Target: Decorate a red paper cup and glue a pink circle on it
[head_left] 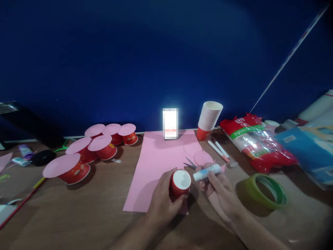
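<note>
My left hand is wrapped round a red paper cup, held upside down with its white base facing up. Beside it, my right hand grips a white and blue glue stick, tilted slightly and apart from the cup. Under the left hand lies a large sheet of pink paper. Just behind the glue stick are a pink paper circle and a pair of scissors, its handles hidden. Several red cups stand upside down at the left, each with a pink paper disc on top.
A stack of paper cups leans near the blue wall, beside some marker pens. At the right are a red plastic package, a blue package and a roll of green tape. A blurred upright white object stands at the back.
</note>
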Available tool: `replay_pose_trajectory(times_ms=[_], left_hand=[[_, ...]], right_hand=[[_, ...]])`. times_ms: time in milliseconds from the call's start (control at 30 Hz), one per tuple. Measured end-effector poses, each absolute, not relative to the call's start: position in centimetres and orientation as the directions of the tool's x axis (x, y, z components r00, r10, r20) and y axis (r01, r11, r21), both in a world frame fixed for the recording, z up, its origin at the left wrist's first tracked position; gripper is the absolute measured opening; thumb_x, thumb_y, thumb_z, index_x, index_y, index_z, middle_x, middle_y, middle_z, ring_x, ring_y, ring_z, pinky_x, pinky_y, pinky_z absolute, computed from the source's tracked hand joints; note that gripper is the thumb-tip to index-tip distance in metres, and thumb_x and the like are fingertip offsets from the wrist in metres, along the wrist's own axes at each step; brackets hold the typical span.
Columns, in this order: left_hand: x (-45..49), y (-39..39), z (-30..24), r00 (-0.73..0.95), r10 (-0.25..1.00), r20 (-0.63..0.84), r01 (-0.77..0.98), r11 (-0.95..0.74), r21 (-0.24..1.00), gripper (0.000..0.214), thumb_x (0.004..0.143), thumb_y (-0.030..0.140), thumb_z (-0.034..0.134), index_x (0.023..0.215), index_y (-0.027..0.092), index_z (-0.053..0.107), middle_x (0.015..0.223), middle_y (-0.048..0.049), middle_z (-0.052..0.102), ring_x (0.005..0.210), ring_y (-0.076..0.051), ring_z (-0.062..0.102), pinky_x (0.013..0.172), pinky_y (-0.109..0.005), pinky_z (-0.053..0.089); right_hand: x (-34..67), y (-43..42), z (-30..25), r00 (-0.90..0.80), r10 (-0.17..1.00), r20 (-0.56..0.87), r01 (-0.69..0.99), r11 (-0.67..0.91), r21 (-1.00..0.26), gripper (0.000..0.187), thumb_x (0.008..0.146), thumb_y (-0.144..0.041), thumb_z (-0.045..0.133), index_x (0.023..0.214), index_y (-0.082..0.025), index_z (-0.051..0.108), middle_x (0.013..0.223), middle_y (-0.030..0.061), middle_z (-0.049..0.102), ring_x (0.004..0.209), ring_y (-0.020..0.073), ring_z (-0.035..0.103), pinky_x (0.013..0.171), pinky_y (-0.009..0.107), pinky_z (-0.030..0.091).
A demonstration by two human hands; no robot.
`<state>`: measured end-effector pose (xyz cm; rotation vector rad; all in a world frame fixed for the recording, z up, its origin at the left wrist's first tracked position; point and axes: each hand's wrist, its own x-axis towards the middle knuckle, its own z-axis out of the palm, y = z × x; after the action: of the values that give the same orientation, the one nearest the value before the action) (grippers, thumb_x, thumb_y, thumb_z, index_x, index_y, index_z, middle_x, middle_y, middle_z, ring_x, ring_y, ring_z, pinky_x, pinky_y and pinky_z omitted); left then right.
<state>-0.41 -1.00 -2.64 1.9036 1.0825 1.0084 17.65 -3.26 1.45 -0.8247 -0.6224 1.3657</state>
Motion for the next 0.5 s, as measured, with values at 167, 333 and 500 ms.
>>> replay_pose_trajectory(times_ms=[167,333,500], left_hand=[[-0.5,-1.0,-2.3,0.348,0.901,0.257,0.33,-0.375,0.866,0.064,0.073,0.022,0.069,0.13,0.024,0.041,0.128,-0.0098,0.053,0.118,-0.027,0.05,0.1,-0.045,0.041],[-0.5,-1.0,-1.7,0.364,0.892,0.269,0.282,-0.381,0.88,0.061,0.075,0.023,0.068,0.13,0.023,0.042,0.128,-0.0107,0.053,0.117,-0.027,0.051,0.099,-0.045,0.042],[-0.5,-1.0,-1.2,0.376,0.889,0.261,0.263,-0.372,0.89,0.058,0.075,0.02,0.067,0.129,0.025,0.043,0.125,-0.0089,0.054,0.113,-0.026,0.052,0.096,-0.044,0.043]], right_hand=[[17.5,-4.0,2.1,0.176,0.966,0.192,-0.204,0.226,-0.953,0.011,0.089,-0.031,0.061,0.096,-0.024,0.057,0.092,0.0011,0.061,0.065,0.0085,0.057,0.062,0.021,0.05],[17.6,-4.5,1.2,0.088,0.945,0.314,0.02,0.314,-0.949,0.011,0.092,-0.03,0.054,0.101,-0.023,0.056,0.098,0.0053,0.062,0.072,0.0128,0.06,0.066,0.025,0.052],[17.6,-4.7,1.1,0.112,0.954,0.279,0.041,0.276,-0.96,0.013,0.088,-0.027,0.061,0.1,-0.024,0.059,0.099,0.007,0.063,0.079,0.0163,0.06,0.07,0.027,0.052]])
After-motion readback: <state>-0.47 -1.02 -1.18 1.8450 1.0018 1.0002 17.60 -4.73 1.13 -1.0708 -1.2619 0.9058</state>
